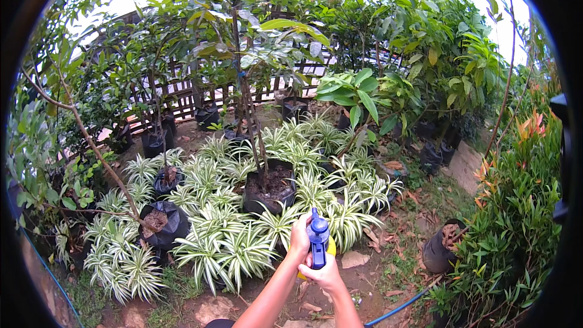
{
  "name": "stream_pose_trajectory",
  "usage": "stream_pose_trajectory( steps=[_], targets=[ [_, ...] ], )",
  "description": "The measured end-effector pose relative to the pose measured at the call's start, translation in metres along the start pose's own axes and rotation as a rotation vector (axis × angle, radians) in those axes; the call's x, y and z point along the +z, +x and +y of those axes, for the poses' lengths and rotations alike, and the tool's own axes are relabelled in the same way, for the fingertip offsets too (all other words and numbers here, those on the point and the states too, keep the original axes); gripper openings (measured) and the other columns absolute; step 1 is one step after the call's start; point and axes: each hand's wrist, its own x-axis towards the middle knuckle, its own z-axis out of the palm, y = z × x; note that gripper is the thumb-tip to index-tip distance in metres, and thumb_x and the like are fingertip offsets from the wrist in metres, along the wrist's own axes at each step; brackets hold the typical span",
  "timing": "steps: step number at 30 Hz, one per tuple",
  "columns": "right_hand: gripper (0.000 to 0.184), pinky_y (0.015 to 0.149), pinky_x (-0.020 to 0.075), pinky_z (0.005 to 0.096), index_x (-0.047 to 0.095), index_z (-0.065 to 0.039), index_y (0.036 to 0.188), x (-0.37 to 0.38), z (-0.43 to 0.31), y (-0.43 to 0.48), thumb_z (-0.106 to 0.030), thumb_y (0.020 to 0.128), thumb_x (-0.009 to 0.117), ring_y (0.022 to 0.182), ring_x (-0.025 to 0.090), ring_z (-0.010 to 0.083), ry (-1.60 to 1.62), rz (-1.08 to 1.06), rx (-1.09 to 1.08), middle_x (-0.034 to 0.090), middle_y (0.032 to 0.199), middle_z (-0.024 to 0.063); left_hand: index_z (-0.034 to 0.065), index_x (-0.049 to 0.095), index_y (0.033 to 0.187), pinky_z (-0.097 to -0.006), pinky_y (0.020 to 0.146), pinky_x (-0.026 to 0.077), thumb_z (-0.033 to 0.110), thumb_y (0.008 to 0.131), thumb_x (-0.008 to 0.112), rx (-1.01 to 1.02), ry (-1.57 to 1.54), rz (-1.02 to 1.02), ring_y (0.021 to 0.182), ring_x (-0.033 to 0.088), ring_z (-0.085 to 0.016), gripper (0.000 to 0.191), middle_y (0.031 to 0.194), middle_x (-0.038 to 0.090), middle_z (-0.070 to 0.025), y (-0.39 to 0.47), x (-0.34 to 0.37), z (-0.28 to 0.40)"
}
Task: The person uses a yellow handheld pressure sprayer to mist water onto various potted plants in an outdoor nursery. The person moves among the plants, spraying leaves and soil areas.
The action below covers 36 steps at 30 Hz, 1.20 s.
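A hand pump sprayer (319, 232) with a blue head and a yellow bottle (331, 247) is held out over the ground, its nozzle pointing away from me. My left hand (299, 238) wraps the left side of the sprayer, close to the head. Around the rear, by the blue handle, my right hand (322, 274) is closed; its thumb lies near the handle's end. Most of the bottle is hidden beneath the head and my hands. Just beyond the nozzle grow striped spider plants (282, 223), and among them stands a black grow bag (269, 200) holding a slim tree.
A tilted black grow bag (166, 225) with a bare-stemmed sapling leans at left. Another grow bag (439, 250) sits at right beside a leafy hedge (505, 237). A blue hose (403, 304) crosses the ground. Flat stones (214, 310) lie near me. A lattice fence (182, 95) runs behind.
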Motion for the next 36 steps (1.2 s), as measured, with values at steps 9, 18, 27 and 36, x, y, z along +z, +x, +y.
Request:
stream_pose_trajectory(
  steps=[9,18,27,36],
  targets=[
    [0.022,0.037,0.0329,0.0209,0.048,-0.007,0.067,0.008,0.000,-0.003,-0.010,0.076,0.068,0.039,0.039,0.0055,0.278,0.078,0.103,0.046,0.052,-0.0024,0.0007,0.063,0.090,-0.0242,0.073,0.043,0.032,0.089,0.039,-0.098,0.197,0.036,0.074,0.057,-0.011,0.040,0.083,0.065,-0.0046,0.003,-0.007,-0.010],
    [0.025,0.035,0.0304,0.0204,0.048,-0.007,0.063,0.014,0.004,-0.001,-0.013,0.078,0.068,0.037,0.039,0.0054,0.268,0.320,-0.064,0.046,0.050,-0.0032,0.0000,0.063,0.095,-0.0240,0.071,0.045,0.029,0.089,0.037,0.244,0.324,-0.253,0.072,0.057,-0.010,0.040,0.083,0.064,-0.0049,0.008,0.013,-0.015],
    [0.025,0.035,0.0290,0.0205,0.048,-0.007,0.062,0.002,0.002,-0.006,-0.013,0.079,0.066,0.036,0.038,0.0053,0.286,0.346,-0.024,0.045,0.049,-0.0030,0.0018,0.064,0.097,-0.0243,0.072,0.045,0.030,0.091,0.033,0.064,0.283,-0.194,0.075,0.057,-0.011,0.042,0.090,0.065,-0.0070,0.015,0.013,-0.044],
    [0.026,0.035,0.0285,0.0208,0.047,-0.007,0.061,-0.004,0.005,-0.003,-0.012,0.080,0.064,0.036,0.038,0.0054,0.304,0.330,-0.052,0.045,0.049,-0.0027,-0.0001,0.065,0.092,-0.0255,0.070,0.044,0.027,0.087,0.034,0.360,0.602,-0.062,0.071,0.057,-0.012,0.041,0.080,0.065,-0.0061,0.039,0.000,-0.073]
  ],
)
